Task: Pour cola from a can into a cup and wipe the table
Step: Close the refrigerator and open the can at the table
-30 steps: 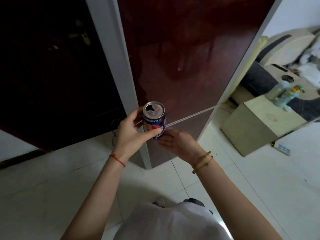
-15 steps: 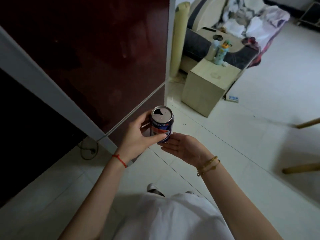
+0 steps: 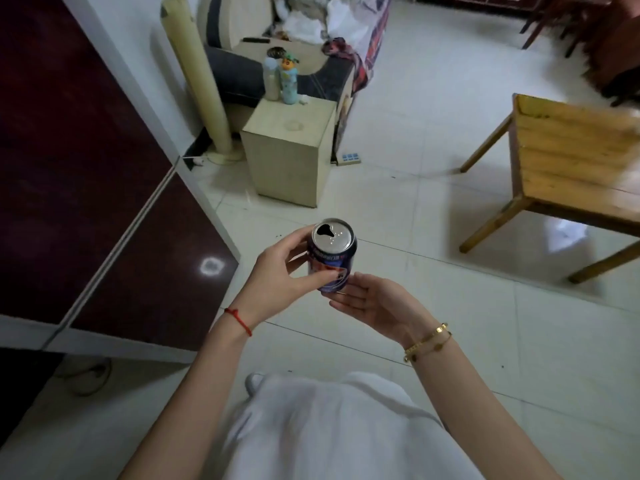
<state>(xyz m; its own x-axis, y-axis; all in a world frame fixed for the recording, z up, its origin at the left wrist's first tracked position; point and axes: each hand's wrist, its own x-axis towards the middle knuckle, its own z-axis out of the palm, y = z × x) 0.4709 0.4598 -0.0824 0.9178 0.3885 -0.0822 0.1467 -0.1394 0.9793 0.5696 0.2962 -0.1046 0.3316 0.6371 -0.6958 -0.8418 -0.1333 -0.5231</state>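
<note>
An opened blue cola can (image 3: 333, 252) is upright in mid-air at the centre of the head view. My left hand (image 3: 280, 277) grips its side, thumb across the front and fingers behind. My right hand (image 3: 372, 299) lies palm up with straight fingers under the can's base, touching it. A wooden table (image 3: 568, 157) stands at the right, its top partly cut off by the frame edge. No cup and no cloth are in view.
A dark red fridge (image 3: 86, 174) fills the left. Ahead stands a beige box-shaped side table (image 3: 291, 150) carrying two bottles (image 3: 282, 79), with a sofa (image 3: 294, 39) behind it and a rolled mat (image 3: 201, 81) beside it. Pale floor tiles (image 3: 450, 306) spread around me.
My view has swung right, away from the fridge toward the room, bringing the wooden table into sight. Both hands keep the same hold on the can.
</note>
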